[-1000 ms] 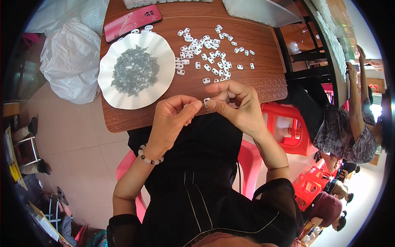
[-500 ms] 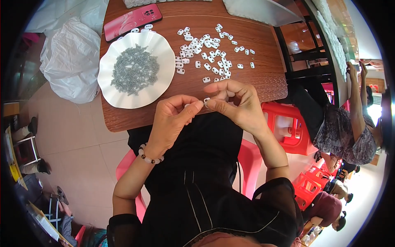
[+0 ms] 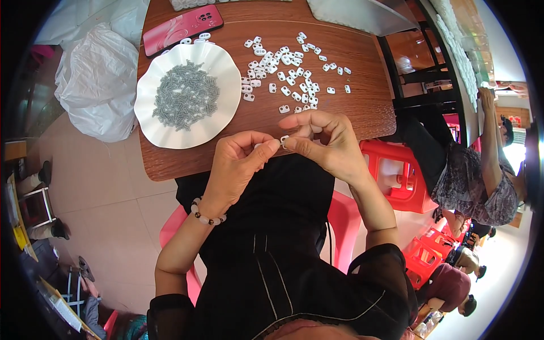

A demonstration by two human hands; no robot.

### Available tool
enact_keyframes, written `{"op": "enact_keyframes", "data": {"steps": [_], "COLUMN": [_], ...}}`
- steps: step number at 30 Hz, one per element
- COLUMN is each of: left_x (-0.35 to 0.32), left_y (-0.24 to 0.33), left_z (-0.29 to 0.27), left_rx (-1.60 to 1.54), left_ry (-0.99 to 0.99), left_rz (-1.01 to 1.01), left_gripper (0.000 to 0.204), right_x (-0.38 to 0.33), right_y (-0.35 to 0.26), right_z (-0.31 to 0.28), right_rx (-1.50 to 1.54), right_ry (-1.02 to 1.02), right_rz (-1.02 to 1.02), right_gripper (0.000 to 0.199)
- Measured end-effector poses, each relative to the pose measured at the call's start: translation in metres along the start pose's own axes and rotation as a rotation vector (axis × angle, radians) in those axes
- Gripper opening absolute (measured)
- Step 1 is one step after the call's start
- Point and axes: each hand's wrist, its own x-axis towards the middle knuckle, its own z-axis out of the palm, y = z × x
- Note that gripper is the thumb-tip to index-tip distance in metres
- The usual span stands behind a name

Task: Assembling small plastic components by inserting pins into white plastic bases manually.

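Just past the near edge of the table, my two hands meet at their fingertips. My right hand (image 3: 331,148) pinches a small white two-holed plastic piece (image 3: 284,138) between thumb and finger. My left hand (image 3: 238,164) is closed in a pinch right against that piece; a bit of white shows between its fingers, but what it holds is too small to make out. Beyond my hands, many similar white pieces (image 3: 285,59) lie scattered on the brown table (image 3: 351,62). At the left, a white wavy-rimmed plate (image 3: 148,122) holds a heap of small grey pins (image 3: 186,95).
A pink phone (image 3: 182,31) lies behind the plate, with a few white pieces beside it. A translucent tray (image 3: 362,21) stands at the back right. Left of the table sits a white plastic bag (image 3: 96,85). Red stools (image 3: 396,175) and a seated person (image 3: 473,178) are at the right.
My hands stay almost where they were, still meeting over the white piece, with only a slight shift of the right fingers. At the right, the seated person's arms have moved.
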Motion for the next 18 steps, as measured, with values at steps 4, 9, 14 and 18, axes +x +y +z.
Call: {"op": "enact_keyframes", "data": {"steps": [4,9,14,18], "left_x": [0.0003,0.0007,0.0007,0.0001], "left_y": [-0.0004,-0.0009,0.0,0.0022], "left_z": [0.0001,0.0,0.0012,0.0012], "left_rx": [0.013,0.026,-0.002,-0.057], "left_ry": [0.013,0.016,0.017,-0.021], "left_rz": [0.006,0.001,0.004,0.003], "left_gripper": [0.017,0.017,0.019,0.023], "right_x": [0.0001,0.0007,0.0015,0.0028], "right_y": [0.0014,0.0018,0.0044,0.0071], "right_z": [0.0014,0.0012,0.0004,-0.0021], "right_rx": [-0.001,-0.011,0.063,0.085], "right_ry": [0.006,0.001,0.035,0.063], "right_rz": [0.003,0.002,-0.014,-0.044], "right_gripper": [0.022,0.023,0.026,0.029]}}
